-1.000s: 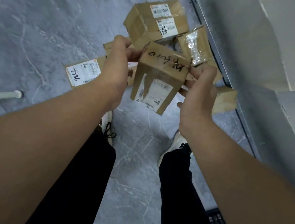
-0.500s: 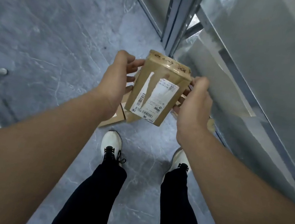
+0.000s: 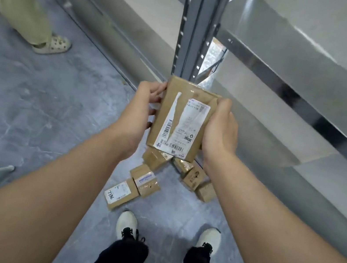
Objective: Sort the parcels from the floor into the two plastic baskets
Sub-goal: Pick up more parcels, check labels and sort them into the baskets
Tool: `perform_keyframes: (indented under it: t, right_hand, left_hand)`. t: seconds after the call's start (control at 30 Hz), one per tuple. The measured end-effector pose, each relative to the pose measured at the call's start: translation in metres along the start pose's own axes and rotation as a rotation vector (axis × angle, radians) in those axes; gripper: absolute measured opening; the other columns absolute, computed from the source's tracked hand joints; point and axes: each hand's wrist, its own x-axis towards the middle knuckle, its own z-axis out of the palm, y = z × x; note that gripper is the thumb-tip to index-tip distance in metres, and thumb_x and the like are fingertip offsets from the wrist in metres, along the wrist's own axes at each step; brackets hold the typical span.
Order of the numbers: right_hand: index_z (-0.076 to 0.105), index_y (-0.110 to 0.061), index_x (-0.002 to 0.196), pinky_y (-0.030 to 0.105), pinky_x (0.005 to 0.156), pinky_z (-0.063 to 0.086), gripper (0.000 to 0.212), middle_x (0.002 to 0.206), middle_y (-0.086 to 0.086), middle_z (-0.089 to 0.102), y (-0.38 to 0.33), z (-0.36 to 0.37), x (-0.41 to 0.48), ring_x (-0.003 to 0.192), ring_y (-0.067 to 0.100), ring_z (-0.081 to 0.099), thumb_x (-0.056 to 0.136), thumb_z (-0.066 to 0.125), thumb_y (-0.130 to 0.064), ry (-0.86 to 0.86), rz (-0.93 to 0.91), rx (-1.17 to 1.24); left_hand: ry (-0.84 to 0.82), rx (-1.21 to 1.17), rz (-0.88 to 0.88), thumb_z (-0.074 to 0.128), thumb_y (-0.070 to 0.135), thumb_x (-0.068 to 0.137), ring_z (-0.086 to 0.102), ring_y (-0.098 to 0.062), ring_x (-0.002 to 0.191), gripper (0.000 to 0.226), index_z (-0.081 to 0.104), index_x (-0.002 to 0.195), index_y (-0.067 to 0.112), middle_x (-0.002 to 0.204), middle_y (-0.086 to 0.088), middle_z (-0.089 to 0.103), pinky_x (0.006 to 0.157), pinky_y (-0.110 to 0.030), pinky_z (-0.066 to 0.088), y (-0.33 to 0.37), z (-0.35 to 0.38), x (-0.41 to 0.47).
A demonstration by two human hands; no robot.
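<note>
Cardboard parcel [image 3: 181, 119] gripped between both raised hands, left [image 3: 142, 107], right [image 3: 220, 128].

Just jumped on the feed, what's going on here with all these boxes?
A person stands holding one brown parcel between the left hand and right hand, its torn shipping label facing the camera. Several more parcels lie on the floor ahead of their white shoes, beside a metal shelving rack. Neither basket is in view, so this parcel is not yet sorted. Someone else's sandalled foot shows at upper left.
</note>
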Motion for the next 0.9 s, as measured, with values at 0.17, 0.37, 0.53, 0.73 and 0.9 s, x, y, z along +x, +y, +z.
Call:
perform_keyframes:
  t: [0.17, 0.37, 0.53, 0.73, 0.9]
  right_hand:
    - [0.063, -0.032, 0.078, 0.058, 0.103, 0.056, 0.053, 0.093, 0.0, 0.076, -0.074, -0.043, -0.047, 0.1, 0.028, 0.071, 0.085, 0.022, -0.064, -0.019, -0.102, 0.092]
    - [0.068, -0.028, 0.095, 0.049, 0.098, 0.058, 0.061, 0.098, 0.0, 0.078, -0.153, -0.117, -0.114, 0.098, 0.027, 0.072, 0.083, 0.022, -0.066, -0.053, -0.244, 0.123]
    - [0.072, -0.022, 0.107, 0.045, 0.097, 0.057, 0.075, 0.103, 0.001, 0.077, -0.202, -0.185, -0.167, 0.1, 0.027, 0.069, 0.08, 0.021, -0.071, 0.025, -0.356, 0.158]
    - [0.068, -0.024, 0.104, 0.043, 0.087, 0.054, 0.068, 0.106, 0.0, 0.077, -0.253, -0.261, -0.223, 0.098, 0.023, 0.069, 0.08, 0.026, -0.072, 0.036, -0.507, 0.249]
    - [0.063, -0.024, 0.089, 0.044, 0.083, 0.05, 0.056, 0.094, -0.002, 0.075, -0.283, -0.315, -0.263, 0.088, 0.021, 0.065, 0.094, 0.025, -0.066, 0.102, -0.677, 0.27]
  left_hand:
    - [-0.02, -0.031, 0.116, 0.036, 0.049, 0.102, 0.059, -0.01, 0.076, 0.037, 0.069, 0.091, 0.038, 0.072, 0.018, 0.07, 0.078, -0.031, 0.046, 0.08, 0.01, -0.048]
    - [-0.062, -0.035, 0.315, 0.035, 0.044, 0.103, 0.06, 0.001, 0.048, 0.042, 0.068, 0.08, 0.03, 0.057, 0.013, 0.065, 0.059, -0.021, 0.05, 0.167, 0.042, -0.14]
    - [-0.083, -0.011, 0.489, 0.032, 0.042, 0.105, 0.057, 0.0, 0.047, 0.045, 0.066, 0.078, 0.028, 0.058, 0.01, 0.064, 0.051, -0.015, 0.048, 0.227, 0.073, -0.212]
    - [-0.121, 0.019, 0.707, 0.028, 0.044, 0.106, 0.061, 0.0, 0.053, 0.048, 0.063, 0.078, 0.025, 0.061, 0.011, 0.064, 0.069, -0.029, 0.048, 0.29, 0.105, -0.286]
    - [-0.169, 0.0, 0.822, 0.03, 0.043, 0.107, 0.062, 0.002, 0.054, 0.046, 0.063, 0.083, 0.023, 0.062, 0.012, 0.064, 0.06, -0.021, 0.052, 0.33, 0.127, -0.343]
